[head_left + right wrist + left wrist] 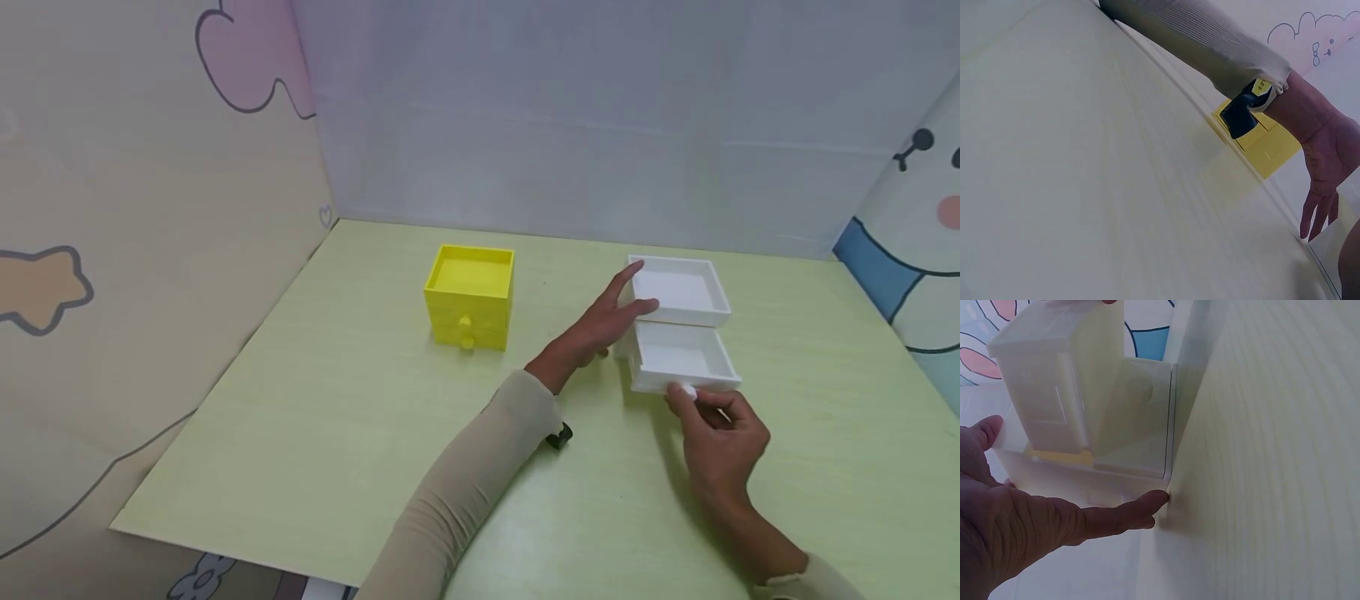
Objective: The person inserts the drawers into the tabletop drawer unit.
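Observation:
A white box [678,287] with a shallow tray-like top stands at the right of the table, its upper drawer [686,354] pulled out toward the person. My right hand [723,442] pinches the small white knob [689,392] on that drawer's front between thumb and finger. Against the box's left side lies my left hand [600,327], fingers straight and spread, thumb over the top edge. In the left wrist view, the drawer [1038,394] juts out above the lower drawer front [1138,415], which sits flush in the box. The inside of the pulled-out drawer looks bare.
A yellow box [471,296] of similar shape, with two knobs on its front, stands to the left on the pale green table [322,400]. A black wrist device [559,436] shows under the left sleeve. Behind the table hangs a plain pale backdrop [525,125].

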Available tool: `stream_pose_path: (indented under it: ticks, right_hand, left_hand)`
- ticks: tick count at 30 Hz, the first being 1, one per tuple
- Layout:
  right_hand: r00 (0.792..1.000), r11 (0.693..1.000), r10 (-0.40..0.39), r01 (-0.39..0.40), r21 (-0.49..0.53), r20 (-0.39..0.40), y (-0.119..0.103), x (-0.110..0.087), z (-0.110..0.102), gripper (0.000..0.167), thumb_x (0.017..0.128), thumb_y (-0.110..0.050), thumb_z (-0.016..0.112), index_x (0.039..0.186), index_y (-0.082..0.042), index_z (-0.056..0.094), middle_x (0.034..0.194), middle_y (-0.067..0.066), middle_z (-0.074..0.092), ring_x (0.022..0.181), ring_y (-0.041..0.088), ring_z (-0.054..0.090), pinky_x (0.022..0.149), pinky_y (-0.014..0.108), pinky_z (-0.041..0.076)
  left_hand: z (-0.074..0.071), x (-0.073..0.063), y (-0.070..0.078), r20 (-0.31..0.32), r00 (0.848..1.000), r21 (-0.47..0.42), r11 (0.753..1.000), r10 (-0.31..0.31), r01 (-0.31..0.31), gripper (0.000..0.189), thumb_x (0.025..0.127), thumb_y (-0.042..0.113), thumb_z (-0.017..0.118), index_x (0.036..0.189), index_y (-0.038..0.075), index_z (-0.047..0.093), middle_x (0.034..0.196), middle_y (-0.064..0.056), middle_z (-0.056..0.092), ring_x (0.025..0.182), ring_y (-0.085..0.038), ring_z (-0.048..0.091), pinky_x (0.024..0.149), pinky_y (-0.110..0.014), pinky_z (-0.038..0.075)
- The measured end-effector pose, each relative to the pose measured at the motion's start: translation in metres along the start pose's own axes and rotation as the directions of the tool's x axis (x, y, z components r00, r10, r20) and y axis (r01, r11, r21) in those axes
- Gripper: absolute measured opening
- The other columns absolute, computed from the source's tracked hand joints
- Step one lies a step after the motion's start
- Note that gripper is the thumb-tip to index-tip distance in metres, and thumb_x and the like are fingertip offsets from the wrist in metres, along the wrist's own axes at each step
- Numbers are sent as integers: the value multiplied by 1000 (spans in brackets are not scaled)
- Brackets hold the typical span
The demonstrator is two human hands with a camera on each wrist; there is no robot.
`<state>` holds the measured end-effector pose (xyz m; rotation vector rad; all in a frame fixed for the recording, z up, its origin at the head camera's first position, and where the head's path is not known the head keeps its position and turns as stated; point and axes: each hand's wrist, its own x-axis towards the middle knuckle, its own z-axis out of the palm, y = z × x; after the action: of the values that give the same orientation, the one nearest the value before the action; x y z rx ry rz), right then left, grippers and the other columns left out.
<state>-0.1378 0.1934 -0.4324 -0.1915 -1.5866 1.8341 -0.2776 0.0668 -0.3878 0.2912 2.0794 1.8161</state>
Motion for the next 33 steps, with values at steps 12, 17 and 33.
stream_pose_path:
  ticks: [12, 17, 33]
  right_hand:
    - [1000, 1000, -6, 6, -3, -14, -2, 1, 3, 22, 75, 12, 79, 83, 19, 60, 82, 9, 66, 65, 11, 72, 60, 21, 56]
    - [1000, 999, 7, -7, 45, -5, -2, 1, 7, 23, 74, 13, 79, 83, 20, 58, 82, 11, 65, 65, 13, 72, 60, 23, 57]
    - [1000, 999, 9, -10, -38, -8, -1, 5, 8, 23, 77, 10, 78, 83, 17, 56, 84, 8, 66, 63, 9, 71, 58, 19, 55]
  left_hand:
    - [0, -1, 1, 3, 1000, -18, 1000, -9, 9, 62, 95, 49, 60, 146, 63, 28, 153, 8, 37, 120, -27, 50, 90, -71, 43]
    - [-1, -1, 0, 1, 1000, -36, 999, -7, 7, 61, 94, 48, 62, 144, 64, 30, 145, 8, 43, 110, -23, 53, 86, -67, 46]
    - [0, 0, 0, -4, 1000, -29, 1000, -1, 1, 61, 94, 49, 61, 144, 64, 29, 144, 6, 43, 109, -23, 53, 86, -67, 46]
